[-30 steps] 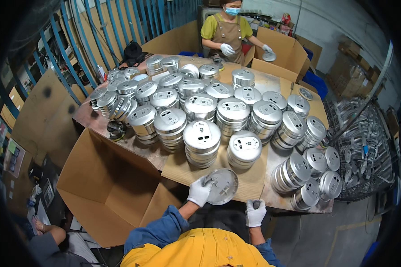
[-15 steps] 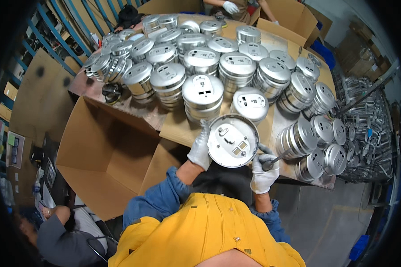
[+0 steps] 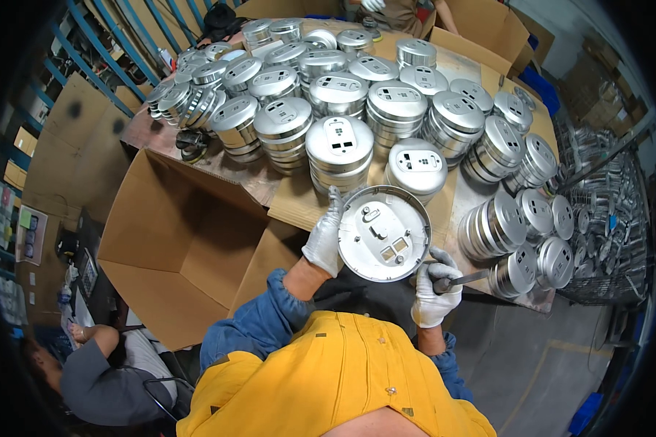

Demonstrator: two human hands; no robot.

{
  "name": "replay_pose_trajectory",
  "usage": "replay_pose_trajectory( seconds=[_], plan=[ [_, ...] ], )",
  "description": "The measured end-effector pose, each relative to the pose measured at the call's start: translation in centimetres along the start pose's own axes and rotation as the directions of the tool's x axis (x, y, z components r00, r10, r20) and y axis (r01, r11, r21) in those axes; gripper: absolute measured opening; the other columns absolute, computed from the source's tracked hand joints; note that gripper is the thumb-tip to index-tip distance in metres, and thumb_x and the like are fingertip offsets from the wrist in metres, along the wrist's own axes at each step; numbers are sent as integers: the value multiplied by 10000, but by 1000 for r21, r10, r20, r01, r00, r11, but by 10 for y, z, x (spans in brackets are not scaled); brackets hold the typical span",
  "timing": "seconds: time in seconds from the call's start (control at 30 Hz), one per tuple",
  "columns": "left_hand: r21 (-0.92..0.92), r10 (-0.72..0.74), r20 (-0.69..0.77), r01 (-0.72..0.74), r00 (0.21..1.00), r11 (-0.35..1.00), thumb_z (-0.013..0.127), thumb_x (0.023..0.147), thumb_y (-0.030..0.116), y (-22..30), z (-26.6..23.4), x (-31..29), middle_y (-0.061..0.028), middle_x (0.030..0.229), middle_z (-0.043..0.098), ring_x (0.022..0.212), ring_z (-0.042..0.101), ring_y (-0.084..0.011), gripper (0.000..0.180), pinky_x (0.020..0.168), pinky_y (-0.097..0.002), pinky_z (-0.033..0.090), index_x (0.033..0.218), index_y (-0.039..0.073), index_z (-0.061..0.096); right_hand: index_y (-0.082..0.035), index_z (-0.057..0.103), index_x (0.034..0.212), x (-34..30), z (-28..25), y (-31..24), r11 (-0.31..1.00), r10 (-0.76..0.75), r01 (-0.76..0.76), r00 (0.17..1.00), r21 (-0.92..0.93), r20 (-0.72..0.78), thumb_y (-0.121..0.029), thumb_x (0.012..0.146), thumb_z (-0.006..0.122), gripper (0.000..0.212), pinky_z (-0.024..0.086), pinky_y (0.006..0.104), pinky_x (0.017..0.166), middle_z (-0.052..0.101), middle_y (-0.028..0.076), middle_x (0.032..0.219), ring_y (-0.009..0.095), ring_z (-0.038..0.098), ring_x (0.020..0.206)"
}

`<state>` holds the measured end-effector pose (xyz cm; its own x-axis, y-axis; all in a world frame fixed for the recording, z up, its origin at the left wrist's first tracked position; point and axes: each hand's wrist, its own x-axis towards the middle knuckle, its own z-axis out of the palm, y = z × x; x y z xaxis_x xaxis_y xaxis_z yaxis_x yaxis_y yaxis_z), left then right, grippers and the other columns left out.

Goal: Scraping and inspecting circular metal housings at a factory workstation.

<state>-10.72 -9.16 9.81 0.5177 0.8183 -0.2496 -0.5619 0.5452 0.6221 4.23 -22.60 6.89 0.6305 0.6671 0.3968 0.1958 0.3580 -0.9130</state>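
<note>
A round silver metal cover (image 3: 364, 251) is held over the table's front edge, its hollow white inner face toward me, with square cut-outs and small posts. My left hand (image 3: 323, 240), in a whitish work glove, grips its left rim, thumb up along the side. My right hand (image 3: 434, 298), gloved too, is closed around the dark handle of a file (image 3: 470, 277); its flat grey blade points right. That hand is close to the cover's lower right rim; I cannot tell whether it touches. Stacked like covers (image 3: 340, 146) stand just beyond.
Several more cover stacks crowd the table (image 3: 459, 200). An open cardboard box (image 3: 153, 269) stands at front left. A wire basket (image 3: 608, 288) of metal parts is at right. One person (image 3: 113, 382) sits lower left; another (image 3: 397, 16) stands across the table beside a box.
The file's blade has swung from pointing up and right to lying nearly level toward the right. The cover has tilted slightly in my left hand. My view has shifted a little.
</note>
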Motion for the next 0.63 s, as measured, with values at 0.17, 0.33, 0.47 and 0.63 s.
replay_pose_trajectory(
  seconds=[0.17,0.33,0.47,0.63],
  plan=[
    [-240,-243,40,245,969,939,388,921,589,6,4,-3,-95,1167,627,1045,600,-213,644,926,-354,484,1242,50,535,-22,543,912,11,-4,-8,977,-150,156,987,-147,53,116,750,682,254,485,277,787,598,199,1101,219,600,965],
    [-217,-252,38,254,967,942,431,920,559,3,5,-4,-103,1164,628,1043,600,-225,595,927,-374,481,1211,55,555,-34,561,918,14,-5,-16,981,-119,129,990,-146,78,114,740,698,270,474,233,759,604,162,1126,144,629,852],
    [-120,-346,23,346,938,930,447,950,482,-5,-12,6,-111,1183,619,1055,594,-230,516,935,-376,475,1208,48,555,-53,627,889,27,-16,-22,977,12,84,896,-195,443,71,703,724,244,491,280,739,617,154,1102,181,636,907],
    [-39,-320,-59,318,946,947,380,988,375,-18,-4,32,-103,1265,561,1143,538,-241,456,949,-389,461,1288,53,498,-81,626,833,59,-30,-19,925,5,211,827,-317,562,-64,644,657,192,515,372,631,628,123,848,336,625,724]
  ],
)
